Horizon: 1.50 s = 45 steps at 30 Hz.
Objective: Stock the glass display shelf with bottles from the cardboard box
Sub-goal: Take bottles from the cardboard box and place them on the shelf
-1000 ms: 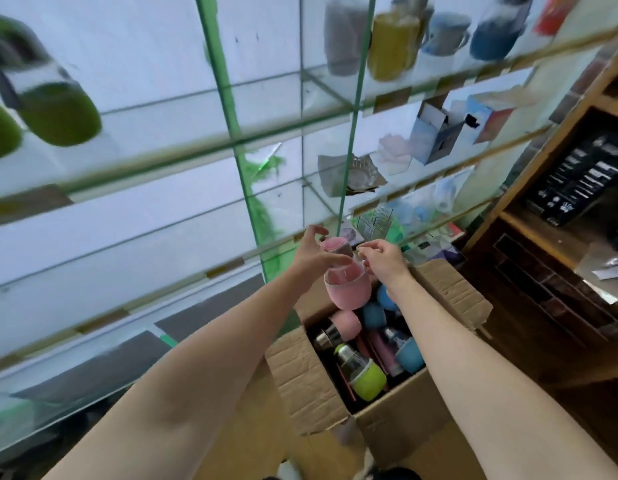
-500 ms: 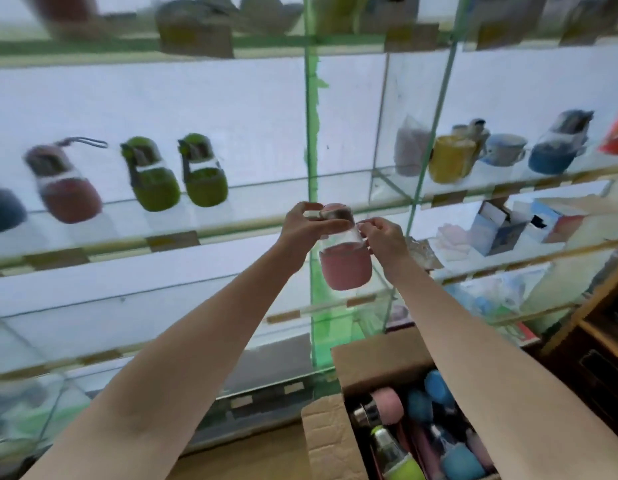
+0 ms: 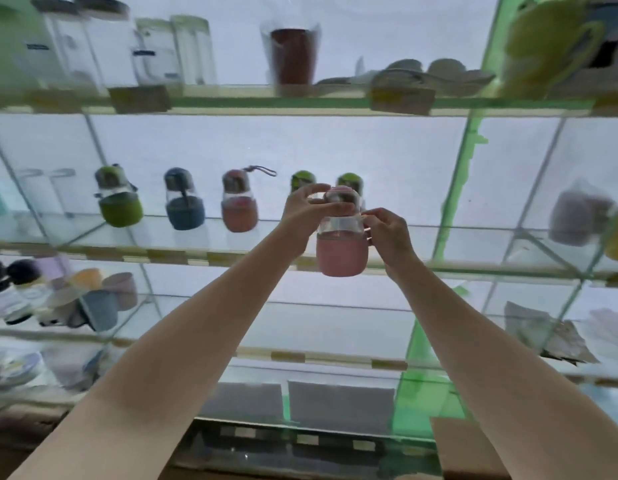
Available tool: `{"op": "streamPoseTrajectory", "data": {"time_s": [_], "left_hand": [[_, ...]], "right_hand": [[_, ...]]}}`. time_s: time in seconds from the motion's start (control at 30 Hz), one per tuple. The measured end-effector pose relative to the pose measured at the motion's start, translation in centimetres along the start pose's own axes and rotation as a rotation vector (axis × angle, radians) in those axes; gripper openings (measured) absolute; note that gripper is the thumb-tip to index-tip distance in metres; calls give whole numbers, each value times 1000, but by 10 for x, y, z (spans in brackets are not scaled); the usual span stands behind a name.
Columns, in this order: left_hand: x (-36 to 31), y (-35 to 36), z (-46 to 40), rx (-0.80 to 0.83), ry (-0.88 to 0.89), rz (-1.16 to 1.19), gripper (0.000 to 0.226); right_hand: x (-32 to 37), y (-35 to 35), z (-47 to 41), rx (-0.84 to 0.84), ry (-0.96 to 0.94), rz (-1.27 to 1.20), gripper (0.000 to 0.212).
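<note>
Far left of the middle glass shelf (image 3: 183,252): I see a green bottle (image 3: 118,199), then a dark blue bottle (image 3: 184,202), then a pink bottle with a cord loop (image 3: 239,204), all standing in a row, slightly blurred. Two more green caps (image 3: 302,177) show just behind the raised hands; their bodies are hidden.

Left hand (image 3: 302,211): fingers curled over the cap of the pink bottle in hand (image 3: 341,233), thumb under the cap's near edge. It has the top in a firm pinch.

The held bottle sits upright in the air in front of the middle shelf's edge, right of the shelved row. Clear upper half, pink sleeve below. I cannot tell whether its base touches the glass.

Right hand (image 3: 387,233): fingertips pinched at the bottle's clear shoulder on the right side; what exactly they nip is too small to tell.

Bottom right corner: one flap of the cardboard box (image 3: 463,448).
</note>
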<state>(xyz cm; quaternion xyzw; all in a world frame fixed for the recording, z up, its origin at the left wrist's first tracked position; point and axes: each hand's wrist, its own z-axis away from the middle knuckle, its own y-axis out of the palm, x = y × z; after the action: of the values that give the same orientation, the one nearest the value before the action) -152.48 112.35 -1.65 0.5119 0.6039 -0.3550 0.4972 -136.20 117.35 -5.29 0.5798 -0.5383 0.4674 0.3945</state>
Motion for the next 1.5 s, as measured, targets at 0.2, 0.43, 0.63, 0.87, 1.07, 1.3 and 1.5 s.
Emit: {"op": "streamPoseTrajectory", "data": {"time_s": [0.2,0.43,0.63,0.87,1.07,1.3,1.5], "left_hand": [[-20,-121,-30,-22,41,-3,80],[-32,-264,-44,-52,59,-65,73],[-38,-352,-49,-124,48,-96,83],[-41,-419,-48,-235,23,-40,77],[-39,-467,-57,-322,-32,-38,76],[-6,-475,-58,-321,-61,-58,70],[-12,-467,-56,-368,-57,-183,71]], "right_hand": [[14,128,-16,9,-40,-35,24],[18,264,-21,77,-12,-81,20],[21,349,-25,100,24,-70,16],[29,418,-24,174,9,38,12],[31,455,-23,189,14,51,14],[21,475,-21,216,16,141,5],[16,472,-20,233,39,150,4]]}}
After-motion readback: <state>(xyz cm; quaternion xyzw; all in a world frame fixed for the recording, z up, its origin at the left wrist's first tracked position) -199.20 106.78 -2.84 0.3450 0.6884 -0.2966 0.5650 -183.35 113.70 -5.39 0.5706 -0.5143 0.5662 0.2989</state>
